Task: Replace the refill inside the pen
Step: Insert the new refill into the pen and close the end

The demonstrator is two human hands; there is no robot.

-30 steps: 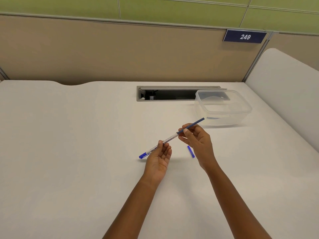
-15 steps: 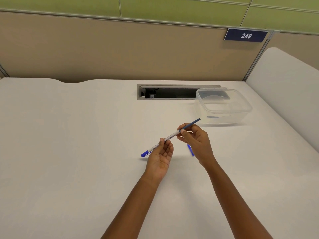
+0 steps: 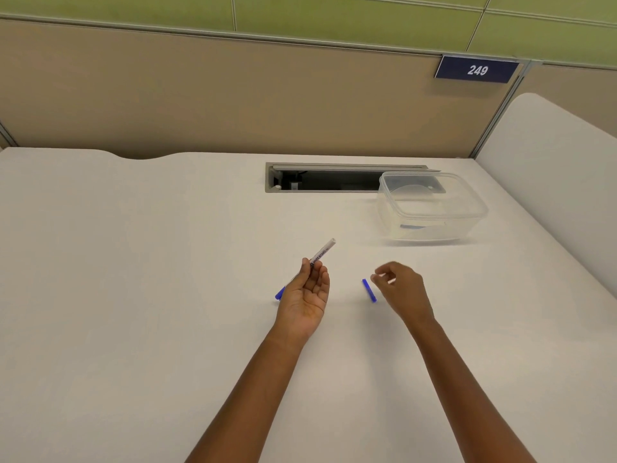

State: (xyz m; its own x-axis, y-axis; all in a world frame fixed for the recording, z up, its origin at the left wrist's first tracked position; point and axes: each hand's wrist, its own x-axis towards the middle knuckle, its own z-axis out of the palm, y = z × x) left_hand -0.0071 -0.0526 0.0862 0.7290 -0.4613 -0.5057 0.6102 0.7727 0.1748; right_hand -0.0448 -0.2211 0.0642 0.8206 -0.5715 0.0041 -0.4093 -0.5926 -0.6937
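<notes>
Right hand (image 3: 399,287) has left the pen (image 3: 321,252) and dropped toward 5 o'clock. Its blurred fingers are loosely curled, holding nothing, just beside the blue cap (image 3: 369,290) on the desk (image 3: 150,262). The refill no longer protrudes. Left hand (image 3: 305,295) pinches the pen, which is aimed at 1 o'clock.

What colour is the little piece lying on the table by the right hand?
The little piece is bright blue; the head view shows it.
</notes>
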